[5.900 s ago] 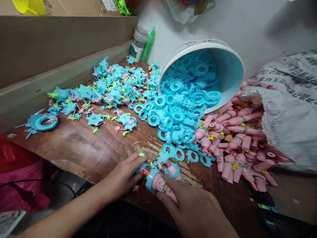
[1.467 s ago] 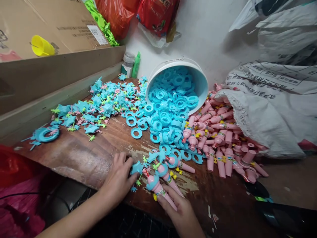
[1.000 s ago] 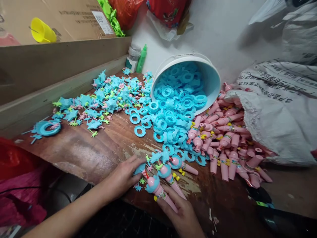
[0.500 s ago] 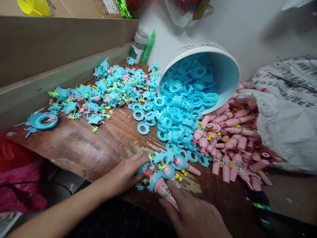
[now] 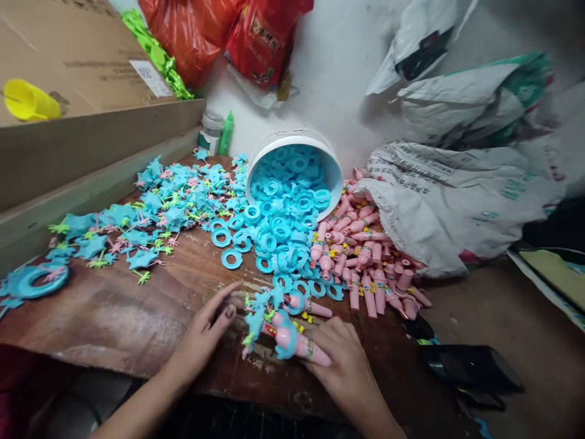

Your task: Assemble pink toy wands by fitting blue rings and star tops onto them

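From the head camera, the right hand (image 5: 340, 360) grips a pink toy stick (image 5: 292, 341) by its narrow end near the front edge of the tabletop (image 5: 114, 305). The stick lies almost flat, its long axis running left and slightly away, its blue-collared head pointing toward the left hand (image 5: 203, 335). That hand rests open, fingers spread flat on the wood, holding nothing, just beside the head and its small blue star pieces (image 5: 256, 314). Behind, a tipped bucket (image 5: 315, 152) spills blue rings (image 5: 283, 225) beside a heap of pink sticks (image 5: 365, 256)
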`<action>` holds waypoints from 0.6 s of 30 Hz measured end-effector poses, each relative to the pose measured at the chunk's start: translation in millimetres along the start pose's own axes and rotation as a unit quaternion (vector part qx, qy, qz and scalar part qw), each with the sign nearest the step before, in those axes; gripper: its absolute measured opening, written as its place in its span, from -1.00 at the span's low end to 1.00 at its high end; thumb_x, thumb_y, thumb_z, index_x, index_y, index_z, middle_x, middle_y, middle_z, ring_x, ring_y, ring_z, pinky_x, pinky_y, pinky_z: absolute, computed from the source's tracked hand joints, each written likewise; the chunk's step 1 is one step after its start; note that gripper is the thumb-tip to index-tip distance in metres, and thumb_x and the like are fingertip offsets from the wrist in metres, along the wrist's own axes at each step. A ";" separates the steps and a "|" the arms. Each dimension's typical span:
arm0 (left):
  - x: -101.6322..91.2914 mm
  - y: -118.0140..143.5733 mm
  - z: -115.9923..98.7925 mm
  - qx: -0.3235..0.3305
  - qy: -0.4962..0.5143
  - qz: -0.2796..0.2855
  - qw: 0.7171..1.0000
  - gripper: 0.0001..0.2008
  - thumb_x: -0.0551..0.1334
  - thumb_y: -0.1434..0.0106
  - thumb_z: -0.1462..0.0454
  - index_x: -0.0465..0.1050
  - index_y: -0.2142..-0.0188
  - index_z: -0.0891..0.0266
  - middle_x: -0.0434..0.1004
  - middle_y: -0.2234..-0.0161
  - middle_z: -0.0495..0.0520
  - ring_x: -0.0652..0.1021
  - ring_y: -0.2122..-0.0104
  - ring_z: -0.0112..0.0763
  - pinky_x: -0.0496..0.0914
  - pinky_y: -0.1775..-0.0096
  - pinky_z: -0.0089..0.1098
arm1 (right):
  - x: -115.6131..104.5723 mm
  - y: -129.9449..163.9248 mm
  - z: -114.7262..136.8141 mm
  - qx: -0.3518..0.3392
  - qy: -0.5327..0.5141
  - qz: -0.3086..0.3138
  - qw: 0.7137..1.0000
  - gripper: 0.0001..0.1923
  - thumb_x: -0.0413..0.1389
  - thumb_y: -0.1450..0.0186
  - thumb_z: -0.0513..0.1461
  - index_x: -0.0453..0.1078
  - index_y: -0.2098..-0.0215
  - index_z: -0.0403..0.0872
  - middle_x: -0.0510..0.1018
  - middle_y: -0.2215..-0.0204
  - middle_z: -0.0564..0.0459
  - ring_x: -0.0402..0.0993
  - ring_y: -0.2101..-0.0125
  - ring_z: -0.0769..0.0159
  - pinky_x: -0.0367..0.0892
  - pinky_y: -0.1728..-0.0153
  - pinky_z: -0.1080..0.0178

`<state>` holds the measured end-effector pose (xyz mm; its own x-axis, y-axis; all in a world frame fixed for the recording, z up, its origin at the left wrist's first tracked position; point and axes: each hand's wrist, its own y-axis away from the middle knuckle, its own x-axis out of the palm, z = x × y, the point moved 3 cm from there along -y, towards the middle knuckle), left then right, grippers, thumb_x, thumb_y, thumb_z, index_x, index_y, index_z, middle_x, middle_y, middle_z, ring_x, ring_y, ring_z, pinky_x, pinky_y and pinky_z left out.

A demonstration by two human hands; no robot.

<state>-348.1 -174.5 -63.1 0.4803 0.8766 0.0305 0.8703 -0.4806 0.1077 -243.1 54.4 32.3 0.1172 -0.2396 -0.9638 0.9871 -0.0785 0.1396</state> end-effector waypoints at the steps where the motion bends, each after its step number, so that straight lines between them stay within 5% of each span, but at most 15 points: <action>1: 3.6 -2.6 -2.6 -0.010 0.021 -0.023 0.999 -0.40 0.14 -0.35 -0.10 0.33 -0.29 0.03 0.44 -0.25 0.13 0.42 -0.23 -0.02 0.23 -0.28 -0.01 | 5.1 4.0 -17.2 -0.013 -0.015 -0.040 0.999 -0.77 0.30 -0.28 -0.13 0.62 0.09 0.13 0.61 -0.02 -0.06 0.43 -0.08 -0.07 0.32 -0.03 -0.07; 3: 16.9 -9.9 -6.2 -0.018 0.049 -0.029 0.998 -0.37 0.10 -0.36 -0.14 0.30 -0.32 0.03 0.23 -0.38 0.08 0.22 -0.37 -0.05 0.06 -0.36 -0.03 | 17.1 6.9 -44.0 -0.018 -0.046 -0.084 0.995 -0.70 0.38 -0.19 -0.11 0.64 0.09 0.13 0.36 -0.29 -0.11 0.14 -0.31 -0.19 0.15 -0.21 -0.21; 6: 40.8 -18.1 -5.3 -0.048 0.077 -0.005 0.996 -0.34 0.04 -0.38 -0.16 0.27 -0.33 0.06 0.14 -0.42 0.08 0.11 -0.42 -0.11 -0.05 -0.39 -0.09 | 36.7 2.4 -59.1 -0.024 -0.085 -0.055 0.995 -0.47 0.45 -0.06 -0.07 0.60 0.00 0.05 -0.02 -0.47 -0.15 -0.20 -0.42 -0.27 -0.10 -0.31 -0.32; 9: 53.2 -12.8 -3.2 -0.064 0.111 -0.015 0.992 -0.34 0.06 -0.37 -0.17 0.31 -0.30 0.11 0.28 -0.36 0.13 0.22 -0.37 -0.08 0.05 -0.36 -0.10 | 47.3 -0.9 -52.7 -0.044 -0.093 -0.045 0.994 -0.43 0.47 -0.02 -0.09 0.58 0.00 0.00 0.12 -0.42 -0.20 0.05 -0.33 -0.24 0.05 -0.26 -0.28; 12: 52.5 0.2 -4.2 -0.055 0.164 -0.022 0.985 -0.38 0.13 -0.33 -0.17 0.42 -0.20 0.14 0.50 -0.18 0.16 0.41 -0.24 -0.04 0.27 -0.25 -0.11 | 50.3 4.1 -38.1 -0.081 -0.109 -0.083 0.987 -0.83 0.29 -0.21 -0.23 0.61 0.20 0.01 0.37 -0.27 -0.09 0.29 -0.13 -0.02 0.28 -0.13 -0.07; 15: 39.6 0.1 -5.6 -0.050 0.186 -0.040 0.981 -0.44 0.17 -0.32 -0.13 0.45 -0.14 0.15 0.63 0.05 0.14 0.56 -0.04 -0.08 0.40 -0.09 -0.14 | 50.5 20.7 -28.2 -0.096 -0.126 -0.123 0.980 -0.82 0.11 -0.32 -0.32 0.57 0.31 -0.02 0.47 -0.12 -0.07 0.32 -0.09 0.05 0.31 -0.09 -0.01; 18: 16.2 -26.7 -10.1 -0.011 0.075 -0.088 0.993 -0.52 0.24 -0.28 -0.03 0.46 -0.10 0.13 0.58 0.05 0.14 0.56 0.01 -0.09 0.41 -0.04 -0.12 | 40.3 50.1 -37.8 -0.011 -0.178 -0.206 0.962 -0.80 0.07 -0.39 -0.25 0.56 0.16 -0.02 0.44 -0.13 -0.09 0.39 -0.09 0.06 0.37 -0.07 0.03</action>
<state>-364.7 -147.2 -55.4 0.2986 0.9413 0.1572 0.9358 -0.3211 0.1454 -184.8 77.4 -8.1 -0.3253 -0.5100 -0.7963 0.9443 -0.2187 -0.2458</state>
